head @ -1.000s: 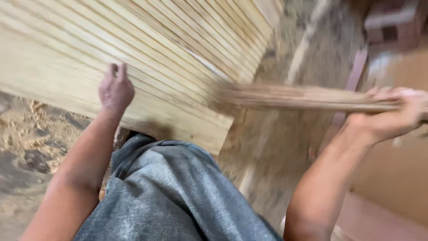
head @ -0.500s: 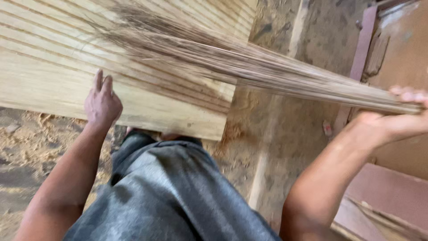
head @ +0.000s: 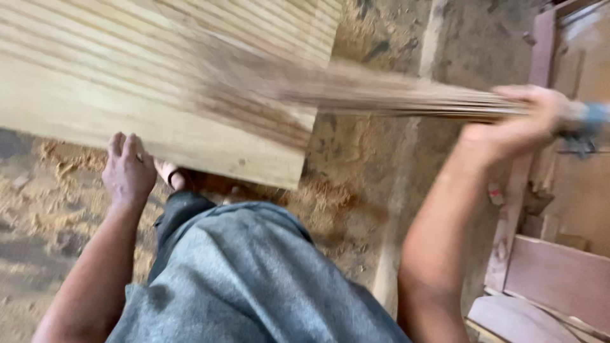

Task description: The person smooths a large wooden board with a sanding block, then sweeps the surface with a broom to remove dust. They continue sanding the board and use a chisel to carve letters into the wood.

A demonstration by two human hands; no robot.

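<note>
1. Head view, looking down. A stack of pale, ridged wooden boards (head: 127, 82) fills the frame from 9 to 12 o'clock; its cut front edge runs toward centre.
2. Left hand (head: 129, 173) at 8 o'clock: fingers together, laid flat against the lower edge of the boards, palm on the wood. It presses on the edge rather than closing around it.
3. Right hand (head: 521, 124) at 2 o'clock: closed around the handle end of a broom of thin brown straw bristles (head: 356, 95). The bristles fan leftward from the hand across the top face of the boards, blurred by motion.
4. A bluish band (head: 594, 117) sits on the broom handle just past the right hand, at 3 o'clock.
5. The hands are well apart, one on each side of the stack's front corner.
6. The person's grey trousers (head: 254, 279) occupy 6 o'clock, below the boards.
7. Tan sawdust (head: 57, 184) lies on the floor (head: 375, 254) at 9 o'clock and under the board corner.
8. Reddish-brown wooden panels (head: 559, 273) stand at 4 o'clock.
</note>
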